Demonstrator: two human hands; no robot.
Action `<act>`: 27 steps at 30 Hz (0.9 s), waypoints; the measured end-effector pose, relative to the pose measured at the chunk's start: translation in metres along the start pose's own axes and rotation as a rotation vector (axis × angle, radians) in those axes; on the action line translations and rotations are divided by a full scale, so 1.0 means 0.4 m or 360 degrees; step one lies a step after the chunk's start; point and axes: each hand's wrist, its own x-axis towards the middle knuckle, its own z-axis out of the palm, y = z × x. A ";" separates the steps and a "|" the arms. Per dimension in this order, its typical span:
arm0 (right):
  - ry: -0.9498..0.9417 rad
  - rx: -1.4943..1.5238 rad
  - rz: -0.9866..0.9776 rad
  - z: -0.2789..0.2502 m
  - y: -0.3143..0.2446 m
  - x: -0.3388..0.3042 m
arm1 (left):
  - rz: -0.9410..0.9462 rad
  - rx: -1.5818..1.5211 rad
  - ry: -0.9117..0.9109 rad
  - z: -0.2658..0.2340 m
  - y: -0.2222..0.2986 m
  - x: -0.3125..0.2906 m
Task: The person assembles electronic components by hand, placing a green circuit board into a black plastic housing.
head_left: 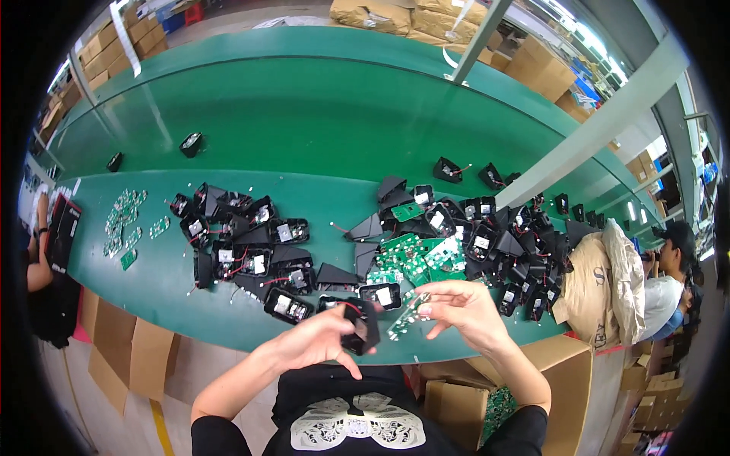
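At the table's near edge, my left hand grips a black plastic housing, its thumb spread below it. My right hand pinches a small populated circuit board between thumb and fingers, just right of that housing and apart from it. Beyond my right hand lies a heap of green circuit boards. Black housings with red wires and pale parts inside are grouped to the left and crowd together on the right.
Loose boards lie at the far left of the green table. Several housings sit on the green strip behind. Cardboard boxes stand below the near edge, one holding boards. Brown sacks and people are at right; another person's arm shows left.
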 end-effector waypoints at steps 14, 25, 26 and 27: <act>-0.0121 -0.0326 -0.0402 0.074 -0.015 -0.026 | 0.1040 0.2174 0.0764 0.056 -0.030 0.003; -0.0008 -0.0797 -0.0682 0.080 -0.015 -0.022 | 0.0902 0.2058 0.0657 0.059 -0.018 0.005; 0.0020 -0.0782 -0.0693 0.080 -0.012 -0.021 | 0.0903 0.2055 0.0659 0.059 -0.022 0.007; 0.0048 -0.0766 -0.0704 0.079 -0.008 -0.018 | 0.0964 0.2054 0.0650 0.058 -0.029 0.011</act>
